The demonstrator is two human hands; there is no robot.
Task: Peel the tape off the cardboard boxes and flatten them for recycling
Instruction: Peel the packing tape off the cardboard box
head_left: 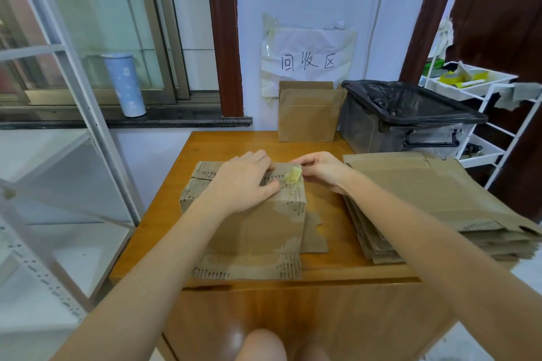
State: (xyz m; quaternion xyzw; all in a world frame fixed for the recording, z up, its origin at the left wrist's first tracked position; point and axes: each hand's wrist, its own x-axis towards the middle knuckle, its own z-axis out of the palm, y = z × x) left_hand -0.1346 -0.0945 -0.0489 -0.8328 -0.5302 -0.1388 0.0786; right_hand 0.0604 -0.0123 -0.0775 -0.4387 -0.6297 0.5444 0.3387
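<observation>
We found the box point(249, 214) standing in the middle of the table point(337, 269), toward its near edge, top flaps closed and its surface torn where tape had come away. Our left hand point(243, 182) lay flat on the top, fingers straight and spread, pressing it down and grasping nothing. Our right hand point(318, 168) pinched a crumpled wad of tape point(293, 175) at the top's right edge. In our judgement the pull should run low along the seam, with the left hand bracing close by, so the tape lifts without tearing more liner. Right of the box, a stack of flattened cardboard point(434, 202) filled the table's right edge, crowding the right forearm. At the far edge stood an open box point(308, 114) and a lined bin point(410, 117).
</observation>
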